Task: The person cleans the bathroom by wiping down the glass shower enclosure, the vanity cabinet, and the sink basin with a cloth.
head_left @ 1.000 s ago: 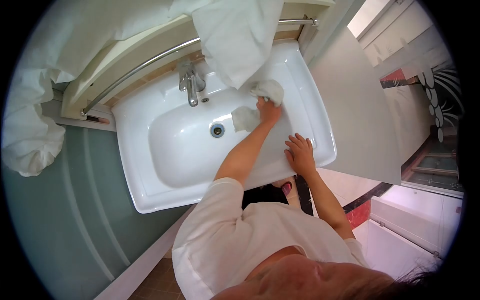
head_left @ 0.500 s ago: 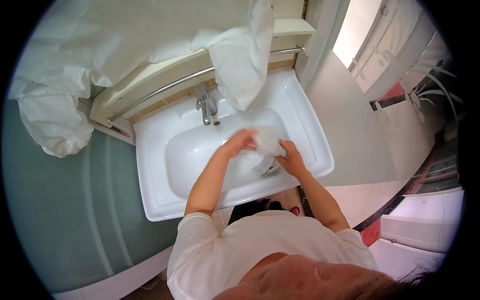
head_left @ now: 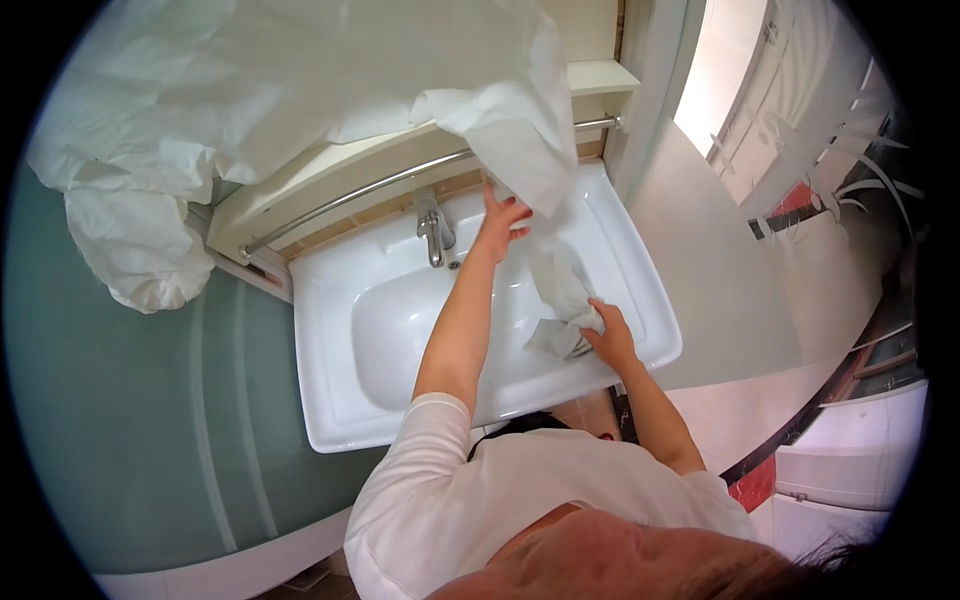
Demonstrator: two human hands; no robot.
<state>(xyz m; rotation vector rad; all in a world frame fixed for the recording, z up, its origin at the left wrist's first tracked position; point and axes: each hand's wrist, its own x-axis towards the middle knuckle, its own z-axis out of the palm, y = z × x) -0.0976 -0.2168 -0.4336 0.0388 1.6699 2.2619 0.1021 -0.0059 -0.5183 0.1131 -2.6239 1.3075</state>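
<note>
My right hand [head_left: 612, 338] grips a crumpled greyish-white cloth [head_left: 562, 325] over the right part of the white sink [head_left: 385, 345]. Part of that cloth stretches up and away from the fingers, slightly blurred. My left hand [head_left: 500, 226] is raised at the back of the sink, right of the chrome faucet [head_left: 433, 230], with its fingers spread. Its fingertips are beside the lower edge of a large white sheet [head_left: 520, 150] that hangs over the shelf and rail; whether they touch it I cannot tell.
A chrome rail [head_left: 370, 188] runs along the cream shelf [head_left: 600, 76] behind the sink. Greenish glass [head_left: 130, 430] stands at the left, a pale frosted panel [head_left: 690, 270] at the right. More of the white sheet [head_left: 140, 245] hangs in a bundle at the left.
My left hand has moved away from the greyish cloth, up toward the hanging sheet, and its fingers have spread. My right hand, flat on the sink rim at first, has taken hold of the cloth.
</note>
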